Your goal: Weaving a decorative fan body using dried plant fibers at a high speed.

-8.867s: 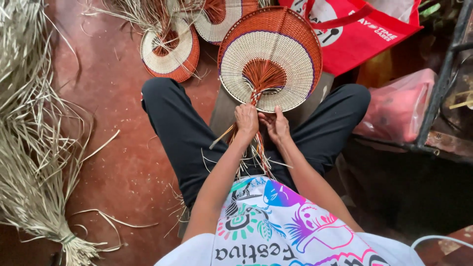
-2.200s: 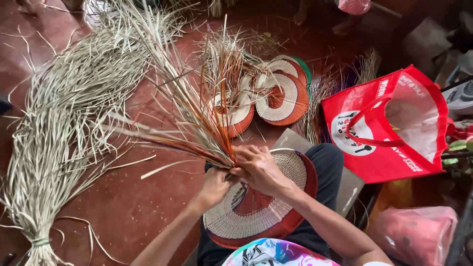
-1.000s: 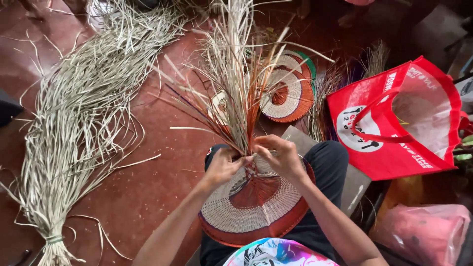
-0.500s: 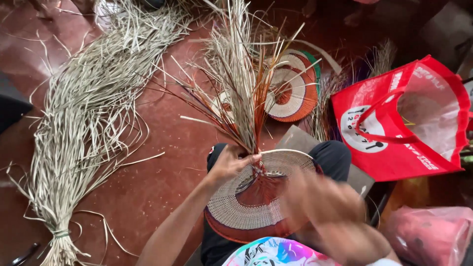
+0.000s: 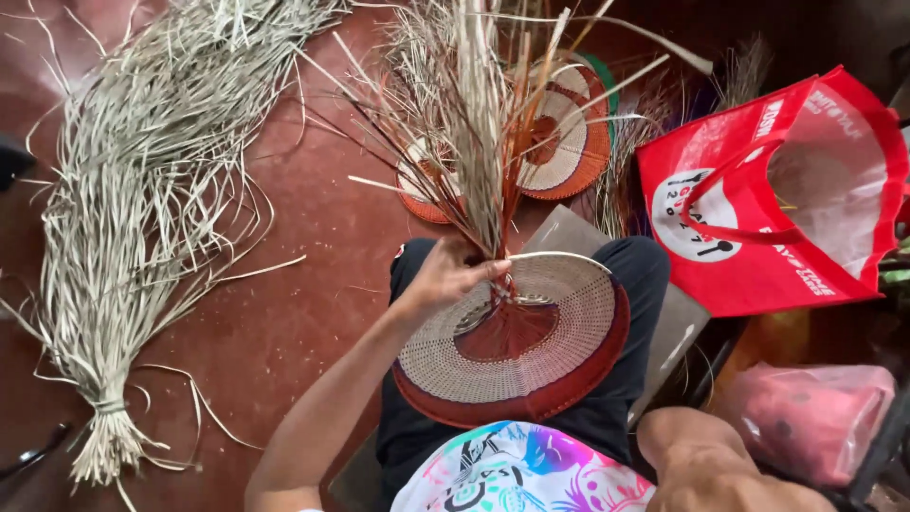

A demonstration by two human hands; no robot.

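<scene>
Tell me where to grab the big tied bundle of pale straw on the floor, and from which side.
Grip the straw bundle at its tied neck, near the image's lower left. There the strands are cinched into one narrow waist; above it they fan out loose and would likely slip apart. Come from above, fingers wrapping across the neck: it lies flat on the red floor, with bare floor on both sides.

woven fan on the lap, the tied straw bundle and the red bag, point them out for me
woven fan (image 5: 559, 351), head view, on its cream woven band.
tied straw bundle (image 5: 109, 408), head view, on the tie near its lower end.
red bag (image 5: 758, 275), head view, on its front panel.
</scene>
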